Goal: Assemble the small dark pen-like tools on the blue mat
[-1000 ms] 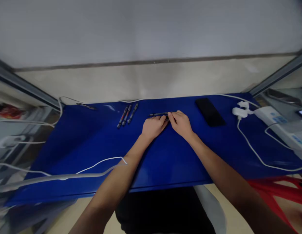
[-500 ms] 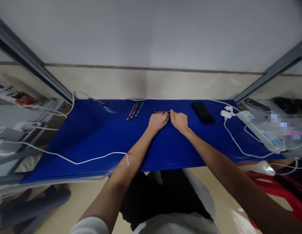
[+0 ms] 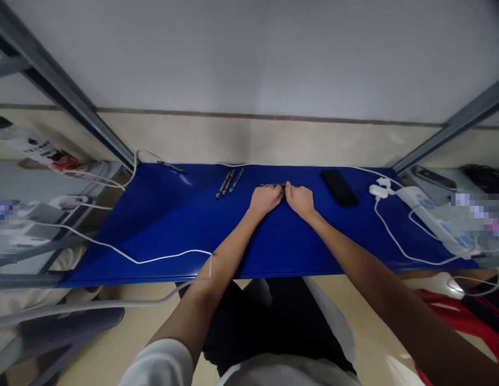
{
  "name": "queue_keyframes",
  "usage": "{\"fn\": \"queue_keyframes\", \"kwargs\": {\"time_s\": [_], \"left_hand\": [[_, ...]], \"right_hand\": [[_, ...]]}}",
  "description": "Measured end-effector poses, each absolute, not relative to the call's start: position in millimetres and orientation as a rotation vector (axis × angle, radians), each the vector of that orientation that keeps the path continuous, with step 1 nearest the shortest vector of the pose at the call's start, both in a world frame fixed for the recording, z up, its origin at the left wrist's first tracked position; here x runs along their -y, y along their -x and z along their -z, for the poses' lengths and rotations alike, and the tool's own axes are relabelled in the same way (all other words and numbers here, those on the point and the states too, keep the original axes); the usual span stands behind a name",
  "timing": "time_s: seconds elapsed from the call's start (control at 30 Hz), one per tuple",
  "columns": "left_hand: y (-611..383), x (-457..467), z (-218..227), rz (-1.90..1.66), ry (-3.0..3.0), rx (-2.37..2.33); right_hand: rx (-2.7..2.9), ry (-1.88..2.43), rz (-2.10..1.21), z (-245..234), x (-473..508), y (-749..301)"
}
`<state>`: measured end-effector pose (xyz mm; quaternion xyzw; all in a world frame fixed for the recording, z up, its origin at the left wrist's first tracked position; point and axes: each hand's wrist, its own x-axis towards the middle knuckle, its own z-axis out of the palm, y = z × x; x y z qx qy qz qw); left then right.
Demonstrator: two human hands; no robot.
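Observation:
My left hand point(image 3: 266, 198) and my right hand point(image 3: 300, 198) are close together at the middle of the blue desk top point(image 3: 164, 214). Both have their fingers closed around a dark pen point(image 3: 267, 185) lying sideways between them. Most of the pen is hidden by the fingers, and its far end cannot be made out. To the left of my hands lie several more pens: a dark one with a reddish mark point(image 3: 222, 183), one beside it point(image 3: 229, 182), and a dark pen point(image 3: 236, 180) slightly apart.
Another pen point(image 3: 171, 166) lies near the back left edge. A black phone point(image 3: 340, 188) is right of my hands. White power strip point(image 3: 434, 217), charger point(image 3: 379, 191) and cords are at the right; a white cable point(image 3: 161, 259) crosses the left side. A bottle point(image 3: 44, 150) stands far left.
The camera view has turned slightly left, so the whole scene sits a little further right. My hands keep their grip on the pen with hardly any visible movement.

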<state>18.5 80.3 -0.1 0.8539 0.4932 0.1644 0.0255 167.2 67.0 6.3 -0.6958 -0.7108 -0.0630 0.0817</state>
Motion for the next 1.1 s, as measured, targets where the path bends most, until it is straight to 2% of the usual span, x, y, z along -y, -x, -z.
{"fn": "queue_keyframes", "kwargs": {"time_s": [0.43, 0.6, 0.83, 1.1], "left_hand": [[-15, -81, 5, -0.494, -2.664, -1.508], [-10, -77, 4, -0.475, -2.740, -1.464], [-10, -66, 8, -0.647, -2.858, -1.387], [-9, -63, 3, -0.726, -2.758, -1.455]], "right_hand": [[2.236, 1.959, 0.196, -1, -70, -175], [2.133, 1.605, 0.134, 11, -72, -185], [1.959, 1.293, -0.215, -1, -64, -195], [1.955, 1.244, -0.657, -15, -65, -211]]}}
